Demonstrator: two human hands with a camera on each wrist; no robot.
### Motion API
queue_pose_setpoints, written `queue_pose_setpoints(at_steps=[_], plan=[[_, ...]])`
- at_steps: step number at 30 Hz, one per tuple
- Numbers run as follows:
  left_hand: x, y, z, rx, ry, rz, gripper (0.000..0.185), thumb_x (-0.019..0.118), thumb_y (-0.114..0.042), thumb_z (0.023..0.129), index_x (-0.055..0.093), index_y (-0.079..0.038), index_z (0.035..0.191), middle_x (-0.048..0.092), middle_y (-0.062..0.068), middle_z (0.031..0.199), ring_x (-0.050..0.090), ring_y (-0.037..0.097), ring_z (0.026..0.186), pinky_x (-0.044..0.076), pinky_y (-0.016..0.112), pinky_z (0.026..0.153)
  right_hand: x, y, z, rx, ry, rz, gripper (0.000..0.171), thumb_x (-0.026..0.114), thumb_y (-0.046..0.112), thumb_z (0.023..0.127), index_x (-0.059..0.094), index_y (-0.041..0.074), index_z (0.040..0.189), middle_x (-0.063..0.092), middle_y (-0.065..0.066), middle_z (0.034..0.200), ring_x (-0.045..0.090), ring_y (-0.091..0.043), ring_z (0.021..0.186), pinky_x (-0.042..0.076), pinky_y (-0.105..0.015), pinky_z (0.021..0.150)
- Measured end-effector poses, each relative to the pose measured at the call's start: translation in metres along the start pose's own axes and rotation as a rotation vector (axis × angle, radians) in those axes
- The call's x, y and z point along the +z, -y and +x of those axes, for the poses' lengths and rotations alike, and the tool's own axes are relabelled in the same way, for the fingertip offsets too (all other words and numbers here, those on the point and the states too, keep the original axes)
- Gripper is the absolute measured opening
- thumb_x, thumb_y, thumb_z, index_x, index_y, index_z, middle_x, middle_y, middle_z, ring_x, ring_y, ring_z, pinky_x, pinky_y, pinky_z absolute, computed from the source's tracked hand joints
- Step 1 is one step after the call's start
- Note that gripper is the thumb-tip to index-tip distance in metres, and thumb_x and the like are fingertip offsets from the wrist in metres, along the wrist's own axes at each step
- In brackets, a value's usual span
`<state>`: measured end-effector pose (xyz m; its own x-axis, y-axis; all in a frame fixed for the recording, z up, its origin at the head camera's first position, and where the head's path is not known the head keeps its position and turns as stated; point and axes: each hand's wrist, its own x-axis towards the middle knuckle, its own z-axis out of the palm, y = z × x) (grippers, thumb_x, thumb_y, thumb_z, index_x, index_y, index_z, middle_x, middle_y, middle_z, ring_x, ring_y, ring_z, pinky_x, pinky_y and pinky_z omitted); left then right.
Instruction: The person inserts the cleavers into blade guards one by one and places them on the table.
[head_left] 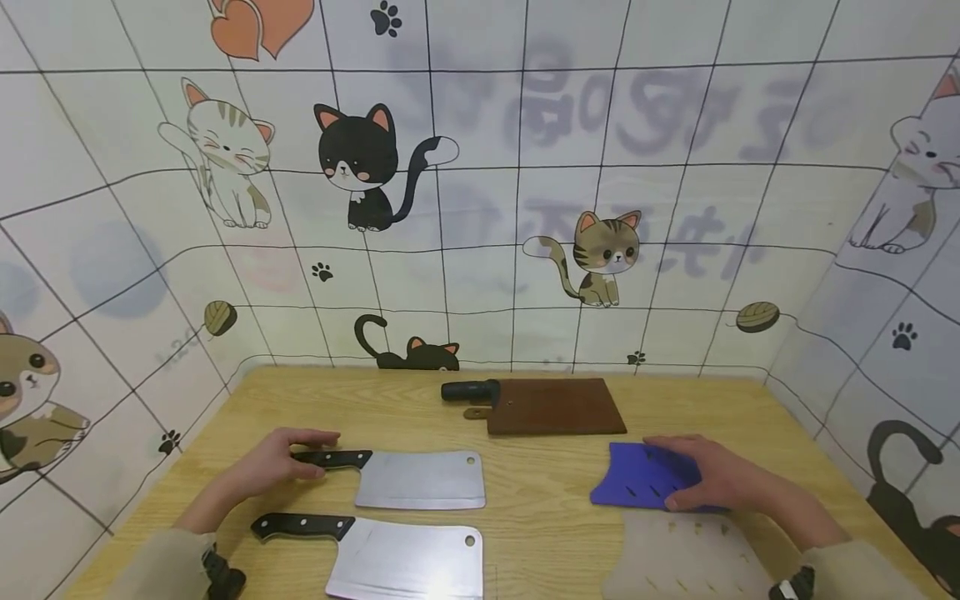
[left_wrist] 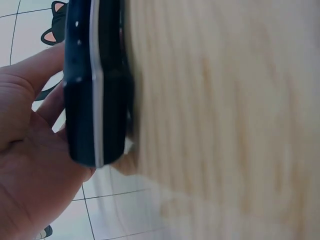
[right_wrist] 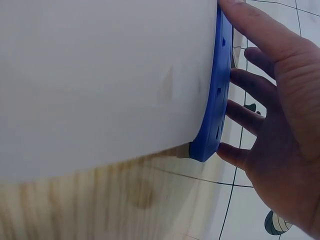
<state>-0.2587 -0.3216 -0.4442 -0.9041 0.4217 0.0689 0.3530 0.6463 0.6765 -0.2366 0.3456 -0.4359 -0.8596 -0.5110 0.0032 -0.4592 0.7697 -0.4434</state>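
Cat-printed walls ring our wooden table [head_left: 540, 517], where our left hand [head_left: 266, 467] curls round the far steel cleaver's black handle [head_left: 333, 457] (blade bare) and could slip, while our right hand [head_left: 720, 479] lies flat on the blue slotted sheath [head_left: 637, 475].

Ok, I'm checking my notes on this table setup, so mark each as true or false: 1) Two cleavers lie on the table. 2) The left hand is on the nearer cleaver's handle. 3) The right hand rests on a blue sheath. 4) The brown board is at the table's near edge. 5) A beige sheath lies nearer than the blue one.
1) True: a far cleaver and a near cleaver lie on the table.
2) False: the left hand is on the far cleaver's handle.
3) True: the right hand lies on the blue sheath.
4) False: the brown board lies at the far side, by the wall.
5) True: the beige sheath is nearer.
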Motion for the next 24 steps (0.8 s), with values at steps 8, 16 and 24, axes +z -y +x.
queue_pose_setpoints(at_steps=[8, 16, 24], plan=[[0.0047, -0.0012, 0.0046, -0.062, -0.011, 0.004, 0.053, 0.084, -0.004, 0.08, 0.068, 0.001, 0.13, 0.072, 0.011, 0.117, 0.062, 0.035, 0.111, 0.048, 0.057, 0.094, 0.0027, -0.0036, 0.0043, 0.015, 0.019, 0.018, 0.1, 0.093, 0.043, 0.071, 0.047, -0.001, 0.149, 0.047, -0.031, 0.146, 0.039, -0.059, 0.131, 0.036, -0.073, 0.097], [0.0084, -0.0019, 0.0061, -0.067, -0.031, 0.028, 0.033, 0.083, -0.005, 0.082, 0.078, -0.005, 0.114, 0.071, 0.012, 0.117, 0.06, 0.041, 0.116, 0.044, 0.062, 0.099, 0.0029, -0.0049, 0.0079, 0.079, 0.069, 0.064, 0.108, 0.094, 0.044, 0.068, 0.042, 0.002, 0.154, 0.037, -0.038, 0.149, 0.033, -0.064, 0.133, 0.033, -0.076, 0.097], [0.0069, -0.0023, 0.0055, -0.062, -0.035, 0.028, 0.028, 0.082, -0.009, 0.085, 0.078, -0.005, 0.112, 0.072, 0.011, 0.116, 0.062, 0.036, 0.112, 0.047, 0.057, 0.096, 0.0051, -0.0017, 0.0068, 0.055, 0.017, 0.056, 0.101, 0.093, 0.044, 0.069, 0.049, 0.001, 0.149, 0.045, -0.032, 0.146, 0.039, -0.06, 0.132, 0.035, -0.074, 0.096]])
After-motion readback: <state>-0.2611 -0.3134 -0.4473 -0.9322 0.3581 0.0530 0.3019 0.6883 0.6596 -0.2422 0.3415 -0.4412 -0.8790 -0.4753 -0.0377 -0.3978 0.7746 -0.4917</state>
